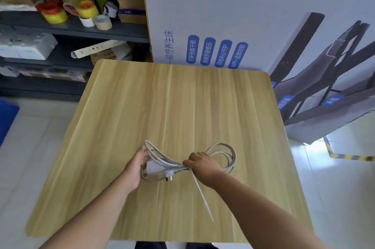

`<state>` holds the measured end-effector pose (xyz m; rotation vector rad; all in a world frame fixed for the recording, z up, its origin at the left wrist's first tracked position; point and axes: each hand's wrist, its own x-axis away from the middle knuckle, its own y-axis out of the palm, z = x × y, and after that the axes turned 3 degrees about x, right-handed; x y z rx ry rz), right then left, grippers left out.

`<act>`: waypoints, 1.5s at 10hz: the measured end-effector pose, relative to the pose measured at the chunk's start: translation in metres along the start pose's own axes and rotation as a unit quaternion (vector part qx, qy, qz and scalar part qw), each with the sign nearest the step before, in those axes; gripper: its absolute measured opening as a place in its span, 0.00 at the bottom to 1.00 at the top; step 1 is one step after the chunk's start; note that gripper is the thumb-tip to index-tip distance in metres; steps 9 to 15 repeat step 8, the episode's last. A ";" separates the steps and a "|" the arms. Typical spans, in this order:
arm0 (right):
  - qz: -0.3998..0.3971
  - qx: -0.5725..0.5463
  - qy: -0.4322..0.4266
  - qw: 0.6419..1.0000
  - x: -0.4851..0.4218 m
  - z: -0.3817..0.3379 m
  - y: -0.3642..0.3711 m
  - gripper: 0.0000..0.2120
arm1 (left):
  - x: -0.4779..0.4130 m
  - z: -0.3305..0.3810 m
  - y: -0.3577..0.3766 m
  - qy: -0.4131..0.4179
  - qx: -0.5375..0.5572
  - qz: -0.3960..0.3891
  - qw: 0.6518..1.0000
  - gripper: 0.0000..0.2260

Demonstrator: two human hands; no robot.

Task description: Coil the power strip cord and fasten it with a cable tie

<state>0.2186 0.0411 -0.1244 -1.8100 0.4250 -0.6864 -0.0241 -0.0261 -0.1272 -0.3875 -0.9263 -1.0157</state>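
The white power strip cord (225, 152) lies coiled in a figure-eight on the wooden table (178, 98). Its loops stick out to the left and to the right. The small white power strip body (152, 167) and the plug (169, 173) sit at the left part of the bundle. My left hand (140, 164) grips the left loops beside the strip body. My right hand (203, 164) is closed around the middle of the bundle. A long white cable tie (202, 194) runs from under my right hand toward the table's near edge.
A large printed cardboard box (233, 15) stands behind the table and to its right. Dark shelves (71, 27) at the back left carry tape rolls and boxes. White tiled floor lies on both sides, with a blue item (7, 115) at the far left.
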 end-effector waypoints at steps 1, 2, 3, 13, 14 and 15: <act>-0.005 -0.025 0.015 1.000 -0.014 0.003 0.031 0.18 | -0.019 -0.011 -0.007 0.006 0.032 0.037 0.999 0.21; -0.014 -0.050 0.045 0.998 -0.018 0.003 0.050 0.19 | -0.034 -0.021 -0.013 0.051 -0.030 0.042 0.997 0.26; -0.006 -0.063 0.074 0.995 -0.015 0.002 0.063 0.19 | -0.041 -0.032 -0.014 0.099 -0.102 0.049 0.989 0.23; 0.019 -0.087 0.173 0.981 0.032 0.043 0.004 0.33 | 0.006 0.002 0.019 0.353 -0.467 0.138 0.799 0.27; 0.019 -0.087 0.173 0.981 0.032 0.043 0.004 0.33 | 0.006 0.002 0.019 0.353 -0.467 0.138 0.799 0.27; 0.019 -0.087 0.173 0.981 0.032 0.043 0.004 0.33 | 0.006 0.002 0.019 0.353 -0.467 0.138 0.799 0.27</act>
